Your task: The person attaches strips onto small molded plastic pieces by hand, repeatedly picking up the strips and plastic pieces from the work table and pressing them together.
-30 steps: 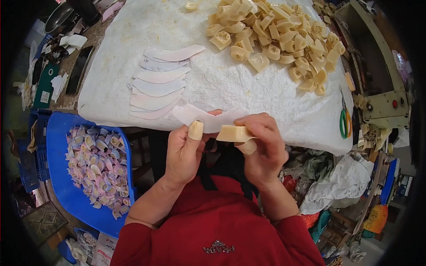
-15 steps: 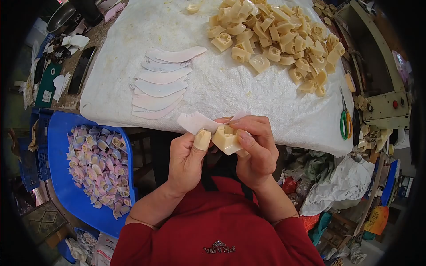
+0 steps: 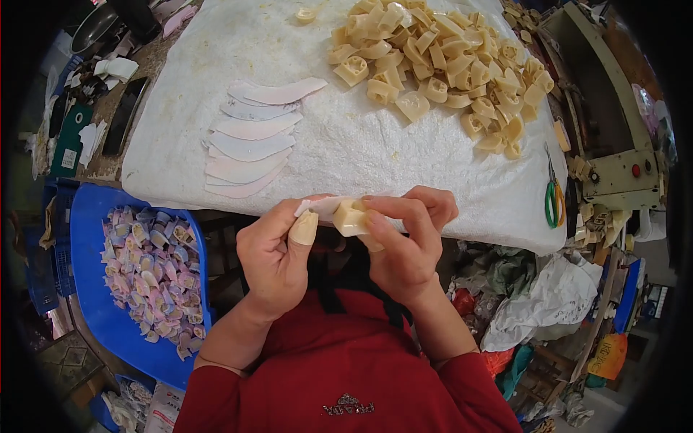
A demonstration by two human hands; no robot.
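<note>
Holding pale strip [image 3: 322,206] and beige piece [image 3: 349,219]

The left hand [image 3: 276,254] pinches the pale strip; the right hand [image 3: 408,249] grips the beige piece, both at the white-covered worktop's [image 3: 354,155] near edge. Beyond lie overlapping strips [image 3: 249,148] and heaped beige pieces [image 3: 451,68], with scissors [image 3: 554,200] rightward.

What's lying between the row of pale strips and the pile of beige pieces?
Bare white cloth separates the pale strips from the beige pieces in the head view.

The white-covered table [image 3: 346,148] carries a stack of pale curved strips [image 3: 251,148], a heap of cream pieces [image 3: 453,68], what looks like a stray piece [image 3: 306,19], and scissors [image 3: 554,203].
</note>
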